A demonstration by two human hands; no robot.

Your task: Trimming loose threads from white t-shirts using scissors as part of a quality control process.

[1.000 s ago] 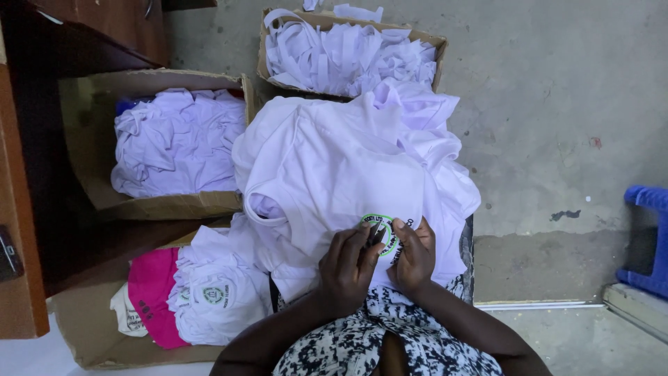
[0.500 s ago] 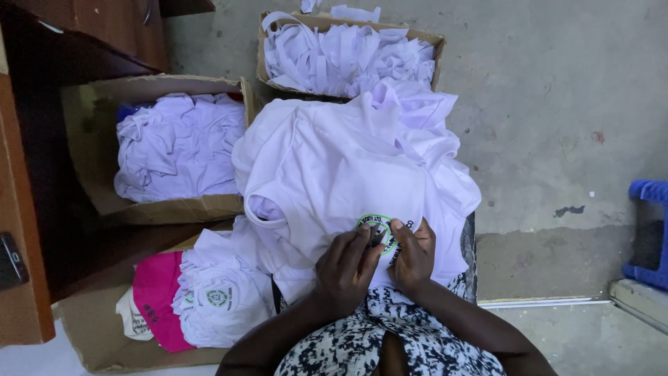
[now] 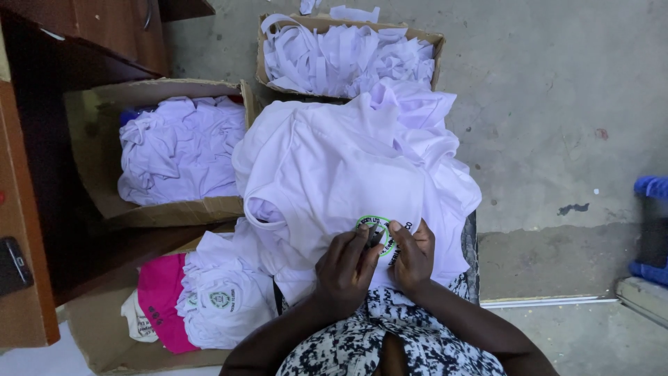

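So I've got a white shirt (image 3: 334, 167) draped over my lap, piled on a heap of the same, and both hands are down at about 6 o'clock on it, right on the round green-edged badge (image 3: 376, 233) printed on the fabric. My left hand (image 3: 346, 268) has its fingers curled in with the tips pinched at the left edge of the badge. There's something small and dark between the tips, can't tell what it is. My right hand (image 3: 413, 254) is just beside it, fingers bent and pressing the cloth at the badge's right side, thumb on top.

Around me: a cardboard box (image 3: 167, 150) of crumpled white shirts at 10 o'clock, another box (image 3: 348, 49) full of white strips at 12, and at 8 o'clock a lower box (image 3: 104, 341) with folded white shirts and a pink garment (image 3: 161, 299). Bare concrete floor (image 3: 557, 104) off to 3 o'clock.
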